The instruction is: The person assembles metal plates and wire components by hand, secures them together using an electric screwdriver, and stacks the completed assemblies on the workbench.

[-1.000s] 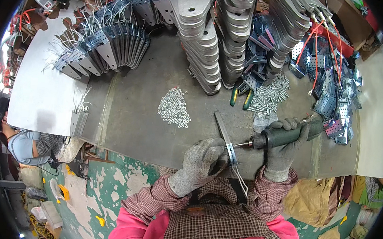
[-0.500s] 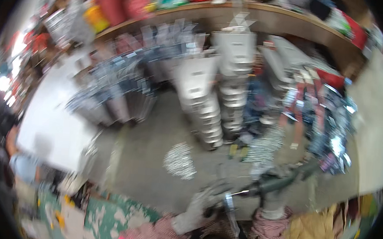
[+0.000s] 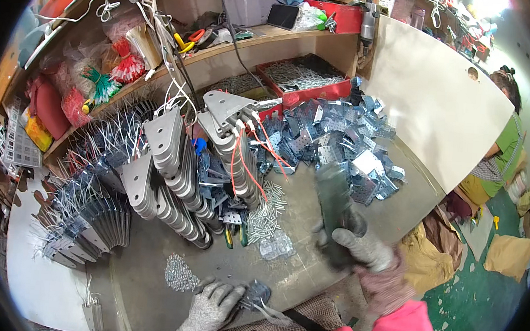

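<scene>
My right hand (image 3: pixel 358 243), in a grey knit glove, grips a dark green power screwdriver (image 3: pixel 334 207) and holds it raised over the grey workbench (image 3: pixel 307 267), blurred by motion. My left hand (image 3: pixel 212 306), also gloved, rests on a small perforated metal bracket (image 3: pixel 257 292) with white wires at the bench's near edge. A small heap of silver screws (image 3: pixel 179 274) lies just left of that hand. A clear bag of screws (image 3: pixel 276 246) sits between my two hands.
Rows of stacked grey metal plates (image 3: pixel 172 177) with wires stand at centre and left. A pile of blue-grey perforated brackets (image 3: pixel 334 146) lies to the right, a red tray (image 3: pixel 304 85) of long screws behind. A white board (image 3: pixel 435 103) leans at right; another person (image 3: pixel 500 145) sits beyond it.
The view has swung up and to the right. My right hand has lifted the screwdriver off the bracket and moved it right; my left hand stays on the bracket at the bench edge.
</scene>
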### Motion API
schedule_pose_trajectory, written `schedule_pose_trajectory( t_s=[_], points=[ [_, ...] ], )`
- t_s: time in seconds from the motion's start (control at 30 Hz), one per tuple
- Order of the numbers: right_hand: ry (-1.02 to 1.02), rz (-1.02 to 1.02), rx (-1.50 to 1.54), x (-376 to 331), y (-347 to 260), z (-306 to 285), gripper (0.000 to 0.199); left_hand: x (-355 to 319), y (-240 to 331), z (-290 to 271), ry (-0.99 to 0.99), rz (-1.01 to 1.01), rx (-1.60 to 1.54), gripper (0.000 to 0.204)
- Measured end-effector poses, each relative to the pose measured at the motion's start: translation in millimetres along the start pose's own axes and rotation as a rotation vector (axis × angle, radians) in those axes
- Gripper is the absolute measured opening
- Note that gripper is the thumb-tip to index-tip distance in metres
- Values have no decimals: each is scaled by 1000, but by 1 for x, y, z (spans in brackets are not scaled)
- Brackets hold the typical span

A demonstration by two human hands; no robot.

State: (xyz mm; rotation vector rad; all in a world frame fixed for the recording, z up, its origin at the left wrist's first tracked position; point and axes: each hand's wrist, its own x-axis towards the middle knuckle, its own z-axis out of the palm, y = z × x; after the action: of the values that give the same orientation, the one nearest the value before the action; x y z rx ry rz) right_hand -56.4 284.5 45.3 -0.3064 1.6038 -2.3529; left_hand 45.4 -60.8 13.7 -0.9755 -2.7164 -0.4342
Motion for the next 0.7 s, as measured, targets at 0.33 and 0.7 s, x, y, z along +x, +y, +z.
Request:
schedule_pose_trajectory(
  t_s=[0.33,0.7],
  points=[
    [261,-490,-1501,31,-27,-85,22,30,-9,-39,-414,-208,-200,42],
    [215,-386,-1130,150,-19,-169,44,-54,-61,-85,845,-779,-74,43]
  ],
)
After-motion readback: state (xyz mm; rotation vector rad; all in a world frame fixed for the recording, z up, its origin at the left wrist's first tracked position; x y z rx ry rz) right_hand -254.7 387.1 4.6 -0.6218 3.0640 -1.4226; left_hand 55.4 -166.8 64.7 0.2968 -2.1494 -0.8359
